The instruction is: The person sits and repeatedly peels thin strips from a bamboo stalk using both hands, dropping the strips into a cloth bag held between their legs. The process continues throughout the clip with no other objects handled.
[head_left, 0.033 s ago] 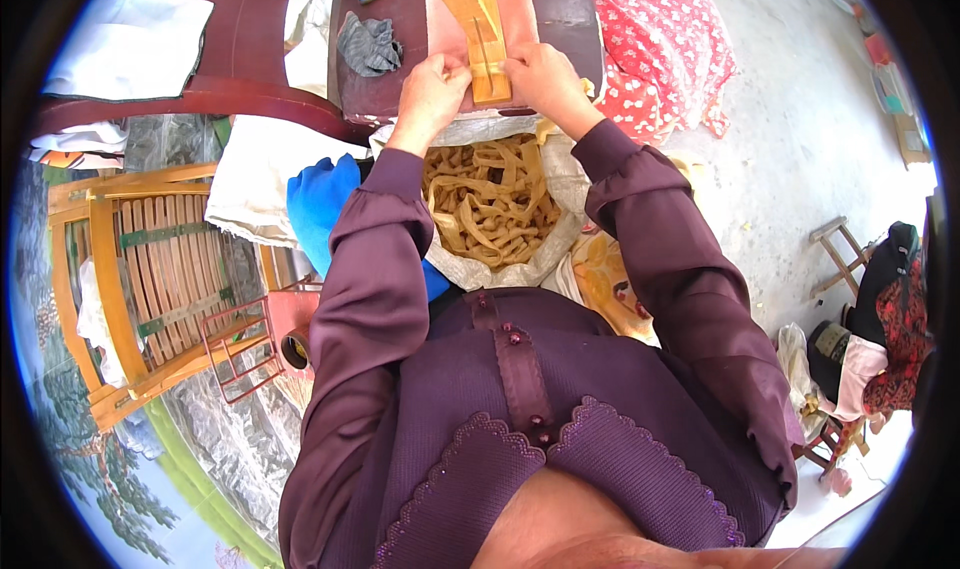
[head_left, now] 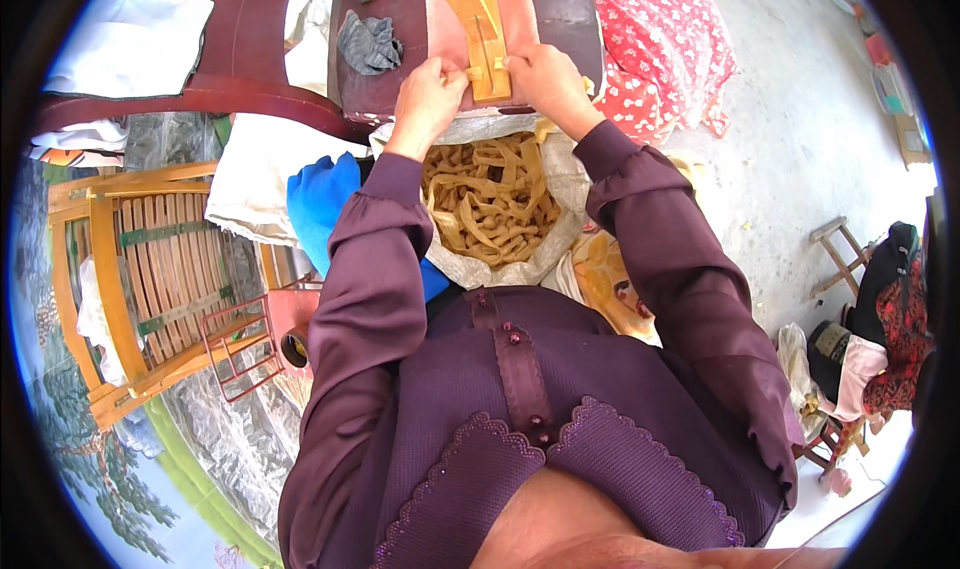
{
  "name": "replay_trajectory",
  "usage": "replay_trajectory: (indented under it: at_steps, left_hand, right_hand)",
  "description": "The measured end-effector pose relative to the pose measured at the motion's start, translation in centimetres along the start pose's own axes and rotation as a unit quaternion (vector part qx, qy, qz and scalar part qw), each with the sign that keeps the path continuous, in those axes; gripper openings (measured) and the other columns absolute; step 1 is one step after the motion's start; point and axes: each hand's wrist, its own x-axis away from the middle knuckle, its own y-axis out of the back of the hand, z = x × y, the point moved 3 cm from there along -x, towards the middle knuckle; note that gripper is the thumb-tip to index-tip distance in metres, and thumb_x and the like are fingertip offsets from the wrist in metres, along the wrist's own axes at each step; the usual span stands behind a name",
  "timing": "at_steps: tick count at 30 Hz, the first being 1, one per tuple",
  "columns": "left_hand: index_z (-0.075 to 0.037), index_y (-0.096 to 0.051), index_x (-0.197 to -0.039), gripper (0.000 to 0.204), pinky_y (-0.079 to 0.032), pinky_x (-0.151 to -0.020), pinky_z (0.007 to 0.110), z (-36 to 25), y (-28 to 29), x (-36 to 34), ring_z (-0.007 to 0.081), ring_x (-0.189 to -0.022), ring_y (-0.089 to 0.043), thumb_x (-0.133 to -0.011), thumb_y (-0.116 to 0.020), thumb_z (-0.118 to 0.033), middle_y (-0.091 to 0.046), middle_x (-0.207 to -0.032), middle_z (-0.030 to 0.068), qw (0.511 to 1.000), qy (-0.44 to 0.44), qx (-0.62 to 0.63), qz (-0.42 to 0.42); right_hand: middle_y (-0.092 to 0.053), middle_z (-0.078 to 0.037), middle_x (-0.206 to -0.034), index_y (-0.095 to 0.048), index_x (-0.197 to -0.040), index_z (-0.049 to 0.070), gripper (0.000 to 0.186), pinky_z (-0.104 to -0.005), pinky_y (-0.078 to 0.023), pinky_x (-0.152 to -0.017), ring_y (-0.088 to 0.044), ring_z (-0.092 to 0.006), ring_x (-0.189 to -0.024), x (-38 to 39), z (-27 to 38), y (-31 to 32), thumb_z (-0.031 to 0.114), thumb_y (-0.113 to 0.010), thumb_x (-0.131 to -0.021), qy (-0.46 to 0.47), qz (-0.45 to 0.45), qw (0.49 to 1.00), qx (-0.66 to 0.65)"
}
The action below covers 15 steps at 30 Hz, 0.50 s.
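On the dark red board top, a yellow wooden stand [head_left: 470, 9] rests on a pink cloth [head_left: 442, 31]. My left hand [head_left: 430, 104] is closed in a pinch at the stand's left side, on what looks like a short tan strip [head_left: 476, 73]. My right hand [head_left: 545, 89] pinches at the stand's right side, apparently on the same strip; its fingertips are small and partly hidden. Below both hands an open white woven sack [head_left: 555, 199] holds a tangle of tan strips [head_left: 490, 204]. A grey rag [head_left: 368, 44] lies left of my left hand.
A red patterned cloth [head_left: 655, 49] hangs at the right. A blue cloth [head_left: 320, 204] and white fabric [head_left: 255, 179] lie left of the sack. A slatted wooden chair [head_left: 170, 279] and red wire frame [head_left: 240, 349] are lower left. A small stool [head_left: 840, 254] and piled clothing stand right.
The tan piece at my fingertips shows slightly differently against the stand, with a small shift of my fingers. Otherwise little differs.
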Motion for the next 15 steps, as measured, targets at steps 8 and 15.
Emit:
replay_trajectory:
  at_steps: [8,15]
  left_hand:
    - [-0.003,-0.064,-0.1,0.042,-0.048,-0.075,0.031,0.2,-2.3,9.5,0.0185,-0.084,-0.06,-0.092,-0.052,-0.043,-0.065,-0.089,0.0054,0.922,0.125,0.328,0.163]
    - [0.001,-0.048,-0.119,0.032,-0.044,-0.094,0.034,-1.8,-1.1,11.9,0.0201,-0.105,-0.055,-0.099,-0.038,-0.022,-0.055,-0.112,0.0103,0.694,0.157,0.682,0.166]
  right_hand:
    - [-0.06,-0.011,-0.07,-0.063,-0.084,0.007,0.012,-0.0398,-0.045,-0.065,-0.058,-0.0295,-0.072,6.6,6.8,1.7,0.019,-0.061,-0.083,0.26,-0.021,0.964,-0.05]
    - [-0.063,-0.008,-0.08,-0.066,-0.095,0.006,0.016,-0.0362,-0.048,-0.074,-0.059,-0.0269,-0.074,10.3,8.3,0.3,0.017,-0.063,-0.084,0.422,0.023,0.898,-0.123]
